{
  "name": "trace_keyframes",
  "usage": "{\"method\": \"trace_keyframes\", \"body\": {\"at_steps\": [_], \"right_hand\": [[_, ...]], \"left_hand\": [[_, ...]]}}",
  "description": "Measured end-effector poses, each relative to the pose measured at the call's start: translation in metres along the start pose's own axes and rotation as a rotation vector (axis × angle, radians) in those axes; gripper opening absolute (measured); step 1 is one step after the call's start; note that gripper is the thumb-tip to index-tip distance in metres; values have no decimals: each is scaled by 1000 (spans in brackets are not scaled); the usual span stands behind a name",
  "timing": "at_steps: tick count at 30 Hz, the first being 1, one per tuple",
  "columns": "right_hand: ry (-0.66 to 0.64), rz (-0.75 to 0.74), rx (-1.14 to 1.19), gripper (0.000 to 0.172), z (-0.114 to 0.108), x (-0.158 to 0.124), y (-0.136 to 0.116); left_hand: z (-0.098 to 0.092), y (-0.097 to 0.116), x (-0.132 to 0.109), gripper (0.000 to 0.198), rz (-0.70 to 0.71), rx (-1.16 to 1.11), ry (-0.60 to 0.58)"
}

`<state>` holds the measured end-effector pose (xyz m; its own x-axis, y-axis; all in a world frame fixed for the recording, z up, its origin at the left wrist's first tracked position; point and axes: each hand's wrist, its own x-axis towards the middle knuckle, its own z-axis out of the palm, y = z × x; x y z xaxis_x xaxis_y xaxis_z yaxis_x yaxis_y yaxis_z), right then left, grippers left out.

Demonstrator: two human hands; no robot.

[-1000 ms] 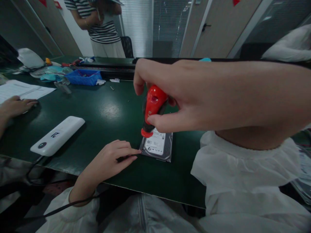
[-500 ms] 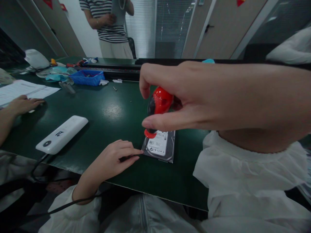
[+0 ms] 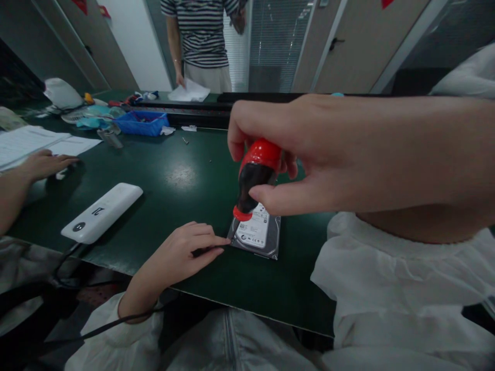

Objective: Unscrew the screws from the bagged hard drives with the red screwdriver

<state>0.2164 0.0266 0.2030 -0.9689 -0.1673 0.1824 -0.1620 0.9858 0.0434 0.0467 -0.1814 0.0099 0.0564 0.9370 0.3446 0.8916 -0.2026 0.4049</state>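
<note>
A hard drive (image 3: 260,238) with a white label lies flat on the dark green table (image 3: 170,180), near the front edge. My right hand (image 3: 328,149) is raised close to the camera, thumb and fingers closed round the red and black handle of a screwdriver (image 3: 255,172) that stands upright over the drive's near left corner. Its tip is hidden. My left hand (image 3: 180,255) rests on the table just left of the drive, fingers curled, index fingertip touching the drive's left edge.
A white power bank (image 3: 102,212) with a cable lies at the left. Another person's hand (image 3: 42,164) rests on papers (image 3: 27,144) at far left. A blue tray (image 3: 143,123) and clutter sit at the back. A person in a striped shirt (image 3: 203,33) stands beyond the table.
My right hand has turned the screwdriver handle, so more of its black part now shows. The standing person has moved right and put a paper on the table. My left hand has stayed put.
</note>
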Motion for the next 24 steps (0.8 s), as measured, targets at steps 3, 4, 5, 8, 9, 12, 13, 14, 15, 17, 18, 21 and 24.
{"method": "trace_keyframes", "body": {"at_steps": [3,4,5,8,9,12,13,14,15,17,18,21,24], "right_hand": [[0,-15,10,48,1,2,4],[4,-24,7,54,2,2,5],[10,-30,-1,58,3,2,6],[21,-5,-44,55,4,2,8],[31,10,-59,49,5,2,7],[34,4,-83,42,4,1,5],[28,-5,-86,42,4,1,4],[22,-15,-84,43,3,1,3],[20,-26,-80,46,2,1,3],[25,-31,-61,58,1,2,2],[25,-27,-47,63,1,3,2],[10,8,3,56,4,3,3],[1,36,44,38,14,2,5]], "left_hand": [[0,0,0,23,-4,-1,-1],[0,0,0,23,-5,0,-1],[0,1,0,23,-5,0,-1],[0,1,-1,22,-2,-7,1],[0,1,0,22,-1,-10,3],[0,1,0,23,2,-12,7],[0,1,1,23,3,-8,7],[-1,1,1,22,5,-3,6],[-1,2,1,22,6,2,5],[-2,3,1,22,7,12,6],[-2,3,1,22,5,15,7],[-2,3,1,22,3,11,9],[-2,2,0,23,-1,-2,-1]]}}
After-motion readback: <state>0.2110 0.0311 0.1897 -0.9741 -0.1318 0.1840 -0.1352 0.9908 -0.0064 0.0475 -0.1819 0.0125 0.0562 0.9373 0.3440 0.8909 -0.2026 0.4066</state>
